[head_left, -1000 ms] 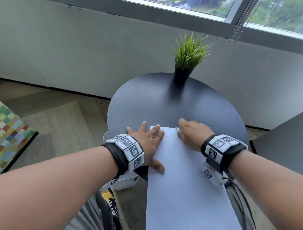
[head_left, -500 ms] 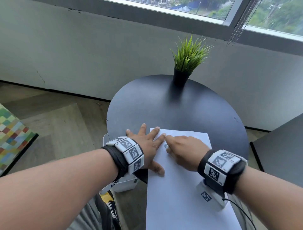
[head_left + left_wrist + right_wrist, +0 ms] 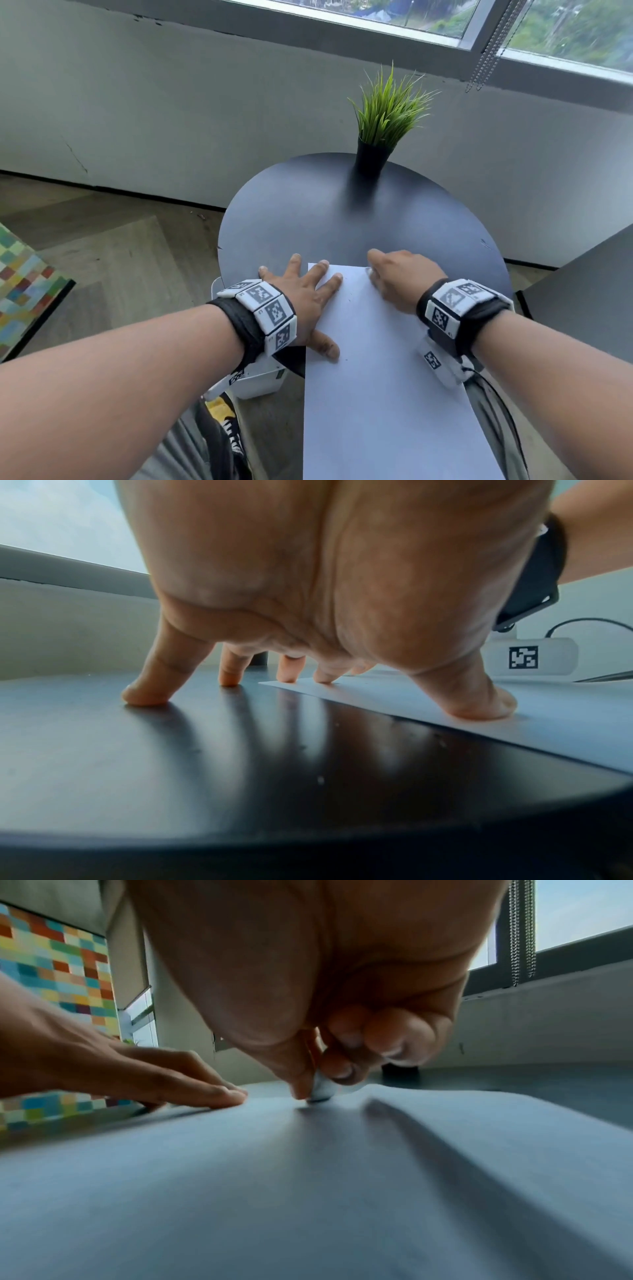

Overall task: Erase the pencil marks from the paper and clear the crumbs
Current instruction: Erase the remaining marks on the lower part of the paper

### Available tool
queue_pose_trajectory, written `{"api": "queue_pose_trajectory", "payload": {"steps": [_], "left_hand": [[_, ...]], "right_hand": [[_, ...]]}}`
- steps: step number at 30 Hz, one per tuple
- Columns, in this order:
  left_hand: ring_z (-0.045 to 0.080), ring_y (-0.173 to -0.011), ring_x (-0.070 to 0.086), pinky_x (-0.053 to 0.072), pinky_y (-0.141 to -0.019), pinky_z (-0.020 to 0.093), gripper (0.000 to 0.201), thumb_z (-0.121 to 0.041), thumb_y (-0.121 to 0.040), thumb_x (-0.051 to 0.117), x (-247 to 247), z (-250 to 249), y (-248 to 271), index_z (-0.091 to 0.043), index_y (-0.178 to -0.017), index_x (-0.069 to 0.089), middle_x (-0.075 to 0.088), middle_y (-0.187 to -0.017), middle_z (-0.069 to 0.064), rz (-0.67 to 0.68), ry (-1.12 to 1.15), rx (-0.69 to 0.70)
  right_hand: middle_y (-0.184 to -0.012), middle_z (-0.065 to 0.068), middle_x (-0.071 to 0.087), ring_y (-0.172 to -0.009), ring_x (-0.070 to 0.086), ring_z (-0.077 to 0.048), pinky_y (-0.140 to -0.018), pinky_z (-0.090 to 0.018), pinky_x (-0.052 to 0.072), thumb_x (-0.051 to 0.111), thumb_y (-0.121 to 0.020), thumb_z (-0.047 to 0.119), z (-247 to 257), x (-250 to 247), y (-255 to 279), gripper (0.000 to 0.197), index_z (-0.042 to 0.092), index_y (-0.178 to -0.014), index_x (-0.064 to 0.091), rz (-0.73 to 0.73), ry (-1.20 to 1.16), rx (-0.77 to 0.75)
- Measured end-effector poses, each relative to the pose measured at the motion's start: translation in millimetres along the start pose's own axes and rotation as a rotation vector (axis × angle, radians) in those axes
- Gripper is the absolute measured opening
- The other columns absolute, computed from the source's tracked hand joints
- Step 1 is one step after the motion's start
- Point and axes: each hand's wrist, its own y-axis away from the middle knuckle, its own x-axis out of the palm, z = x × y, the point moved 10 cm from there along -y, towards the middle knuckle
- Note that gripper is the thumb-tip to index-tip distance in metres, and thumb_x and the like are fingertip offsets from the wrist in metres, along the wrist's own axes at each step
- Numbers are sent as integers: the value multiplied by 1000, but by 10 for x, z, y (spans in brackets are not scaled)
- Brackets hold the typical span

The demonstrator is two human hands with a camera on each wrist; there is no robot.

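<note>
Paper (image 3: 376, 359) under both hands, seemingly.

Bare forearms, each with a black fabric wrist strap (image 3: 239, 325) bearing white blocks printed with black square codes (image 3: 270, 310); grey trousers (image 3: 181, 448) below.

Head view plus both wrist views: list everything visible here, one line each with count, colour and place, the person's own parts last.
table: one, black, round, centre.
paper: one, white, near side of table, overhanging its near edge.
eraser: one, pale, pressed on the paper's far end.
potted plant: one, green in black pot, table's far edge.
white box: one, below the table's left side.
patchwork surface: one, multicoloured, far left.
bead chain: one, metal, at the window.
left hand: fingers spread, pressing the paper's left edge and the table.
right hand: pinches the eraser.
</note>
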Motion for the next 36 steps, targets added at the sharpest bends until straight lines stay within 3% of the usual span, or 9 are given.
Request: {"api": "queue_pose_trajectory", "payload": {"steps": [2,5,10,16,20,25,30,34,36], "left_hand": [[38,-148,-6,22,-101,79,129,-95,-59,53,-7,-8,14,-35,-156,-9,-10,-164,-9,6,2,-2],[39,-149,-6,21,-101,79,128,-93,-61,54,-17,-10,19,-36,-156,-9,-10,-164,-8,4,5,-1],[39,-148,-5,23,-102,79,128,-94,-60,53,-12,-10,19,-38,-155,-10,-10,-163,-10,9,-1,-4],[39,-148,-5,23,-101,79,128,-96,-59,51,-6,-11,2,-39,-155,-11,-11,-164,-9,12,-6,1],[38,-147,-3,24,-100,78,125,-96,-58,51,-1,-16,-1,-43,-154,-10,-9,-163,-11,3,-10,-2],[40,-148,-3,22,-99,80,126,-96,-59,51,-7,-13,3,-41,-154,-10,-10,-164,-9,3,-4,4],[40,-148,-3,24,-99,79,126,-96,-57,51,-7,-18,-9,-43,-153,-10,-9,-163,-9,1,-7,-7],[40,-149,-7,19,-100,81,125,-95,-59,52,-7,-11,-12,-43,-153,-11,-11,-164,-10,4,0,-9],[40,-148,-6,20,-100,81,124,-96,-58,51,-9,-6,-21,-45,-152,-11,-11,-164,-10,2,-6,-7]], "right_hand": [[-101,-10,61,-86,59,-36,-64,-36,40,38,-96,27,285,-3,124,3,24,-96,37,11,29,-111],[-103,-3,59,-91,60,-33,-62,-35,37,39,-94,24,685,180,431,29,28,-123,38,81,41,-286],[-94,-7,60,-83,60,-35,-69,-41,52,38,-94,27,-56,-24,115,6,26,-91,32,-45,33,-18],[-95,-2,55,-84,57,-32,-60,-36,36,40,-94,23,744,241,616,11,29,-103,39,145,51,-333],[-93,-3,60,-81,56,-33,-67,-38,46,39,-93,22,31,80,207,11,25,-89,28,-10,-15,-59],[-88,-1,50,-84,58,-34,-66,-41,47,38,-96,25,790,343,659,12,26,-107,33,137,-27,-372],[-93,-3,58,-85,58,-32,-69,-40,48,36,-96,20,111,95,221,11,25,-91,27,-3,-9,-86],[-109,-8,58,-95,61,-35,-67,-38,42,39,-97,23,800,251,570,30,19,-127,36,114,16,-335],[-111,-8,57,-97,61,-35,-73,-40,47,39,-95,20,777,261,556,31,21,-126,35,141,-5,-330]]}}
